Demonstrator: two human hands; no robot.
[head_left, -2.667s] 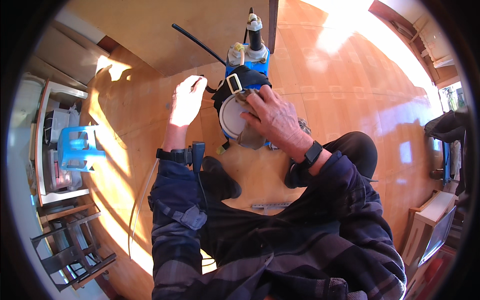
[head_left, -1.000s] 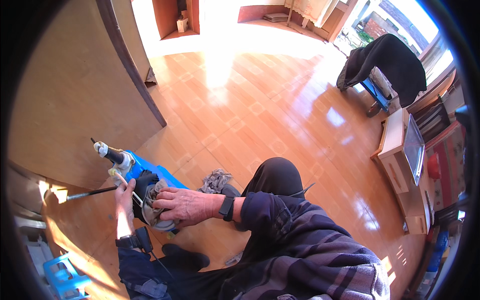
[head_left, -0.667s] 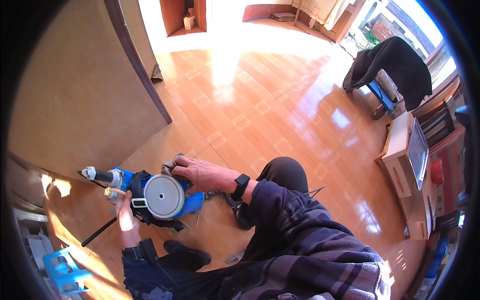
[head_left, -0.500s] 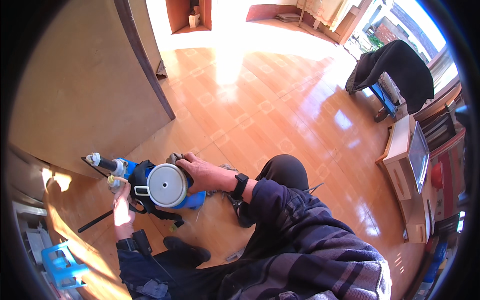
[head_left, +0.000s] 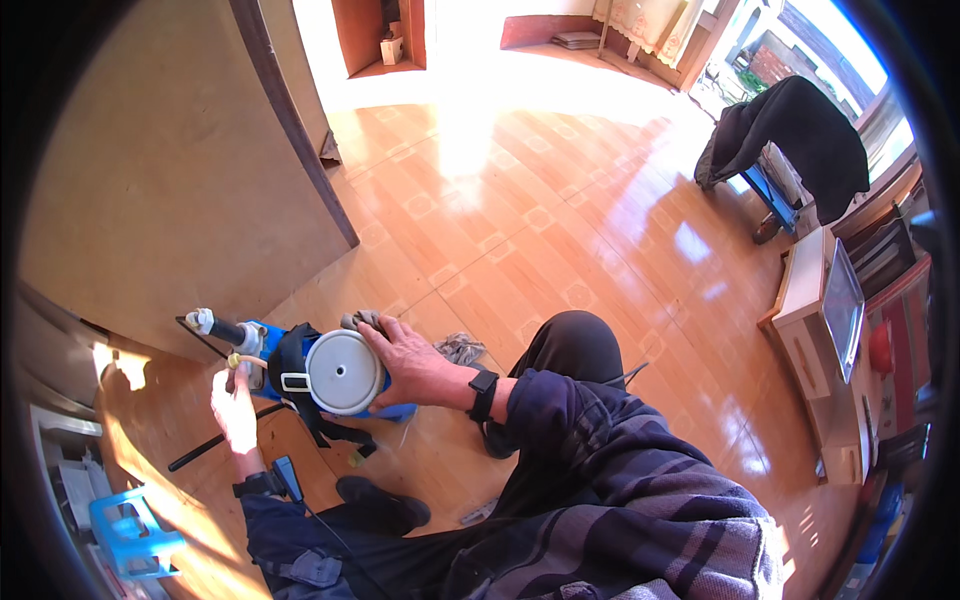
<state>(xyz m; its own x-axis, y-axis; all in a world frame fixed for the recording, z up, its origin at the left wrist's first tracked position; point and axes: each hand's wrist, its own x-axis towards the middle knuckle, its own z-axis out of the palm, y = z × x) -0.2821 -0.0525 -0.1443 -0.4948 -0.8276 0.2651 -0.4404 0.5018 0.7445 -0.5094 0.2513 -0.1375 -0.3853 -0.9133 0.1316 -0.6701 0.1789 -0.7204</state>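
A blue tank with black straps, which looks like a backpack sprayer (head_left: 397, 412), lies before me on the floor, its round grey lid (head_left: 345, 372) facing up. My right hand (head_left: 415, 365) curves round the lid's right side, thumb near me and fingers on the far edge. A grey crumpled bit, perhaps cloth (head_left: 358, 318), shows at those fingertips. With its fingers closed, my left hand (head_left: 235, 410) pinches the fitting at the tank's left end, by a short tan hose (head_left: 250, 361). Beyond it juts a black cylinder with a white end (head_left: 205, 320). A white buckle (head_left: 295, 382) sits on the strap.
A grey rag (head_left: 460, 348) lies on the tiled floor right of the tank. A thin black rod (head_left: 205, 452) sticks out at the left. A blue plastic stool (head_left: 135, 535) stands at lower left, a wooden panel (head_left: 180, 170) at upper left, a drawer cabinet (head_left: 810, 350) at right.
My left hand has moved slightly down and left along the fitting. My right hand has spread more over the lid's right side. The view has shifted slightly.
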